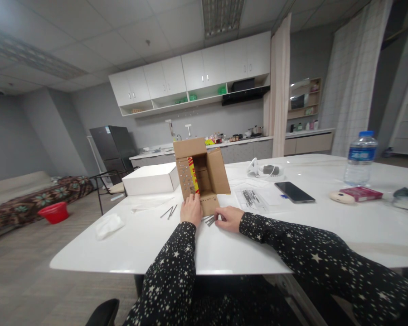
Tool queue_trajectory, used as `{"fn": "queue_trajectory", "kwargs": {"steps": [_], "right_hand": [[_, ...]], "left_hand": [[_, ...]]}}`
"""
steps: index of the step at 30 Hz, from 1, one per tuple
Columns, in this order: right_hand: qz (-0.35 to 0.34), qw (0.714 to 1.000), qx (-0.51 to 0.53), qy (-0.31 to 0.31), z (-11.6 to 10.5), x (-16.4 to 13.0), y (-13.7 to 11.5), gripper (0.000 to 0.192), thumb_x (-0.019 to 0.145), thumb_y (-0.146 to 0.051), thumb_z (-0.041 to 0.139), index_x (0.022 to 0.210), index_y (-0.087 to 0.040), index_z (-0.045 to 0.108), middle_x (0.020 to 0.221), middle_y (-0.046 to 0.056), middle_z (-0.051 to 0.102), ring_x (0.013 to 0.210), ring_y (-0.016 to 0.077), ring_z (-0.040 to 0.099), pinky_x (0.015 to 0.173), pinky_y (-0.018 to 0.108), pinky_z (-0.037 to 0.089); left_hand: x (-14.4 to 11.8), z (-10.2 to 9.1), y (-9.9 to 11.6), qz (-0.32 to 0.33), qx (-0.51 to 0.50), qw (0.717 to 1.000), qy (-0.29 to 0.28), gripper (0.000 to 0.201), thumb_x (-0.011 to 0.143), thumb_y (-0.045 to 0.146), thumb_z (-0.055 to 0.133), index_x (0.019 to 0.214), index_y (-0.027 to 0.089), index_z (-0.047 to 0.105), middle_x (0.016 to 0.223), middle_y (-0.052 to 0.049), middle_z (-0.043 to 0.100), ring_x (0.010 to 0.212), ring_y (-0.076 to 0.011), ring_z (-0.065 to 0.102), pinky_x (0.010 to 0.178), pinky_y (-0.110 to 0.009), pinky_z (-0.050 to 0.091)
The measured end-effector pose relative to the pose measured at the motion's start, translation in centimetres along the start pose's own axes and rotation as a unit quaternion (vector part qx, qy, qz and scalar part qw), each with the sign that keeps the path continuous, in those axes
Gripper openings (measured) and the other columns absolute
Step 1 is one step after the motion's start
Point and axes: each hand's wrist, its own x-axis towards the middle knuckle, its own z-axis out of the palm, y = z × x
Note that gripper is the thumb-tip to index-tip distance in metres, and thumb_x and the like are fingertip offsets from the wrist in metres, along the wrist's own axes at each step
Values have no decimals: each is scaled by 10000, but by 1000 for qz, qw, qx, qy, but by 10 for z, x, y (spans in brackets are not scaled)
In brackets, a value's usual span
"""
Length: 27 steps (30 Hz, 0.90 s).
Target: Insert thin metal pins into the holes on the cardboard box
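Note:
An open cardboard box [187,183] stands tilted on the table, its flaps spread and its mouth turned toward me; yellow-and-red tape runs down one side. My left hand [191,210] is closed on its lower front edge. Just right of that, my right hand [229,218] has its fingers curled at a small bunch of thin grey metal nails [210,221] on the tabletop. Their fingertip contact is too small to make out fully. A few more nails [169,212] lie loose left of my left hand.
On the white table [129,253] are a white box [151,179], a crumpled tissue [109,226], a clear bag of small parts [253,199], a phone [294,192], a white cable device [254,168], a pink pack [366,194] and a water bottle [360,160].

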Motion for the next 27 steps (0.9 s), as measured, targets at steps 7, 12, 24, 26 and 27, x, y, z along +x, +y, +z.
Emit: {"fn": "queue_trajectory", "kwargs": {"steps": [7, 12, 24, 26, 27], "right_hand": [[-2, 1000, 1, 1, 0, 0, -1, 190, 732, -276, 540, 873, -202, 643, 600, -23, 580, 570, 117, 504, 556, 225, 325], [1, 1000, -1, 0, -1, 0, -1, 187, 736, -280, 536, 869, -204, 642, 605, -20, 590, 571, 118, 504, 553, 224, 328], [2, 1000, 0, 3, -1, 0, -2, 184, 734, -287, 533, 866, -203, 630, 598, -21, 574, 564, 117, 501, 537, 221, 306], [1, 1000, -3, 3, -1, 0, -2, 184, 736, -285, 534, 870, -201, 629, 601, -19, 577, 564, 117, 502, 539, 221, 306], [1, 1000, -5, 3, -1, 0, -2, 185, 738, -286, 536, 873, -200, 629, 603, -18, 580, 565, 117, 504, 540, 221, 307]], "left_hand": [[-2, -7, 4, -14, -4, 1000, 0, 296, 853, 161, 359, 1125, 160, 475, 1083, -112, 538, 1016, -214, 495, 861, -359, 370], [-3, -5, 4, -8, 12, 1000, 15, 315, 847, 199, 384, 1142, 161, 487, 1097, -119, 524, 1031, -237, 464, 867, -382, 363], [-6, 0, 5, 14, -14, 999, 39, 465, 895, 363, 315, 1318, 191, 404, 1310, -128, 439, 1163, -283, 372, 948, -464, 315], [-6, 3, 5, 20, -17, 998, 48, 491, 896, 373, 311, 1352, 203, 368, 1358, -117, 404, 1215, -288, 333, 986, -475, 287], [-6, 4, 4, 23, -18, 998, 50, 502, 895, 379, 310, 1366, 209, 351, 1376, -113, 388, 1236, -291, 313, 1001, -481, 274]]}}
